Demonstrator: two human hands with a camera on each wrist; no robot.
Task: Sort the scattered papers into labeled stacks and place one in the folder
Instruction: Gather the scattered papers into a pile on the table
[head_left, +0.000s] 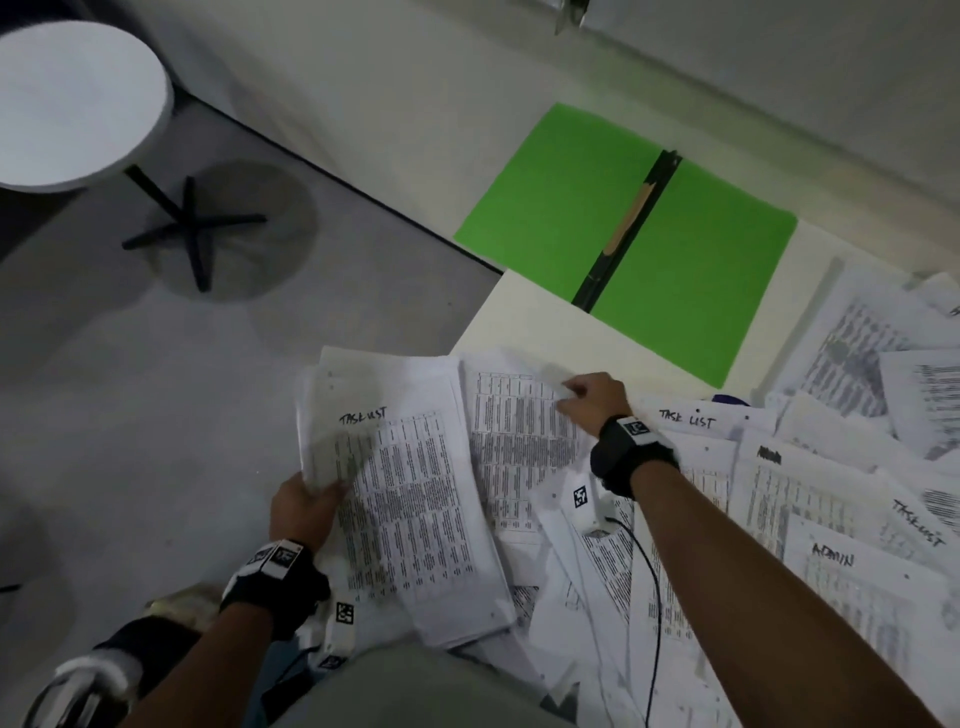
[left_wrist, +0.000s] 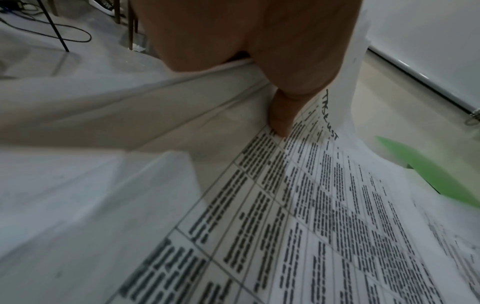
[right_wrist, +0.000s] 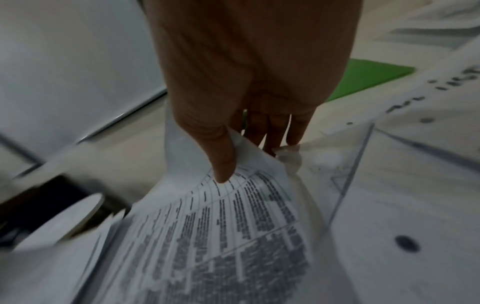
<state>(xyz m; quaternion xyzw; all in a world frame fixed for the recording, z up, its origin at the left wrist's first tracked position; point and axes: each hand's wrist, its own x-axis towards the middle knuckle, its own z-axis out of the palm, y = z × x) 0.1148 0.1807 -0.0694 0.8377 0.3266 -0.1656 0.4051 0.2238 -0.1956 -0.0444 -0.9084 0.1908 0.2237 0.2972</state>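
Fingers first: our left hand (head_left: 301, 512) curls round the near-left edge of a thick sheaf headed "TASK LIST" (head_left: 400, 499), thumb (left_wrist: 279, 121) pressed on the top page. We judge that this grip keeps the collected sheets together as one growing stack. Our right hand (head_left: 592, 402) pinches the top corner of a single printed sheet (head_left: 514, 441) between thumb (right_wrist: 221, 162) and the fingers behind it; holding by the corner lets us lift one page clear of the others.

By size, the layout runs as follows. The table (head_left: 530, 317) carries the whole job. The scattered papers (head_left: 810, 499) cover its right and near parts, overlapping at many angles, with hand-written headings such as "TASK LIST" and "ADMIN" showing; we judge that these headings decide the stack for each page. The green folder (head_left: 623, 244) lies open and flat at the far side, no paper in it, well apart from both hands, ready to receive one finished stack. Sorting is not yet complete.
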